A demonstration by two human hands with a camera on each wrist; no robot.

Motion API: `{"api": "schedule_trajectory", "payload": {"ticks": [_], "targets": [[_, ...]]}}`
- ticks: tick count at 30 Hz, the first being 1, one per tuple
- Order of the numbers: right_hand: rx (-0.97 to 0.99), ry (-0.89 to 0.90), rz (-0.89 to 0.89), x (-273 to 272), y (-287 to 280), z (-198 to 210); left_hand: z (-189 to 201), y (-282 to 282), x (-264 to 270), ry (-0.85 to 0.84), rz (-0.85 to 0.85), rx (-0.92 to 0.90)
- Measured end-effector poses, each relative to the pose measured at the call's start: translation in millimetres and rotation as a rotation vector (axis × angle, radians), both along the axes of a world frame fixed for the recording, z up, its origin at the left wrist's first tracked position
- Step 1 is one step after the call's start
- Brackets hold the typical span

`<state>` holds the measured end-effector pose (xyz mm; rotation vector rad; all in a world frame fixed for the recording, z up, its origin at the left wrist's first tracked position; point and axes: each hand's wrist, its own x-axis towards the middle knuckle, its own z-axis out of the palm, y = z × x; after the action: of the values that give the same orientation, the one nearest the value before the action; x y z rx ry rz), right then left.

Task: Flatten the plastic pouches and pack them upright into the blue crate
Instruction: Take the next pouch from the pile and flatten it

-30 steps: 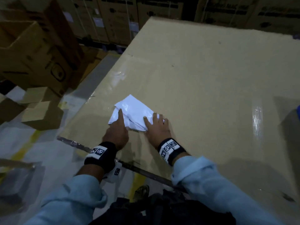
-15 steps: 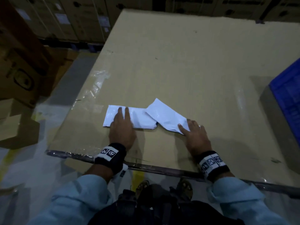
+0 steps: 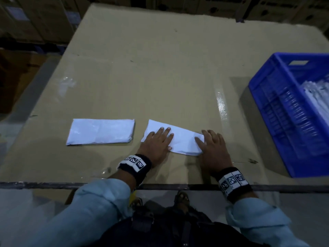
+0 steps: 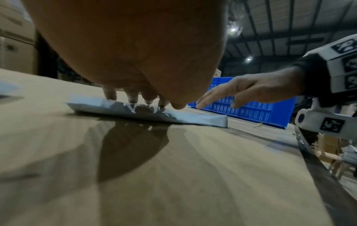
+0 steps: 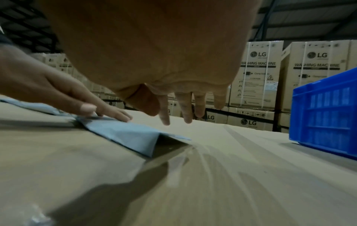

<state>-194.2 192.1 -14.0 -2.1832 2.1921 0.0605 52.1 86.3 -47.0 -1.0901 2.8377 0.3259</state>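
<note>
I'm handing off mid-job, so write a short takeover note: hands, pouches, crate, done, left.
Left hand: open, fingers pressing the left part of the white plastic pouch lying nearer the crate.
Right hand: open, thumb on that pouch's right end, which sits slightly raised.
Second white plastic pouch: flat on the cardboard tabletop, left of the hands, untouched.
Blue plastic crate: right of the hands, white pouches already upright inside.
Left: finish flattening, pack both.

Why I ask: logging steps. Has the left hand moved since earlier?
Yes. The left hand moved right: off the left pouch, which lies free, onto the right pouch, toward the crate.
</note>
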Motion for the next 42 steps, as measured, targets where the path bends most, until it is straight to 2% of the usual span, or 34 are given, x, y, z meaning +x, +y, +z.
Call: {"api": "schedule_trajectory", "payload": {"ticks": [4,7,13,26,33,35,38,39,42], "targets": [[-0.045,-0.115,-0.006,25,-8,-10,-2,1,-16,0.001,0.102,-0.006],[0.04,-0.22,-0.042,48,-18,-35,-10,1,-21,-0.016,0.127,-0.053],[0.12,-0.214,-0.077,58,-17,-56,-28,6,-15,0.039,0.189,-0.05],[0.241,-0.194,-0.214,35,-10,-54,-32,2,-2,0.113,0.385,-0.018],[0.272,-0.147,-0.404,45,-10,-37,-22,-7,6,0.006,0.539,0.018],[0.177,-0.167,-0.393,55,-19,-30,-15,-14,1,0.035,0.459,-0.032],[0.139,-0.22,-0.152,77,-30,-37,-20,-18,-8,0.064,0.157,-0.058],[0.155,-0.23,-0.107,82,-29,-41,-22,-17,-9,0.061,0.11,-0.023],[0.163,-0.239,-0.115,82,-24,-50,-26,-17,-5,0.056,0.126,0.004]]}}
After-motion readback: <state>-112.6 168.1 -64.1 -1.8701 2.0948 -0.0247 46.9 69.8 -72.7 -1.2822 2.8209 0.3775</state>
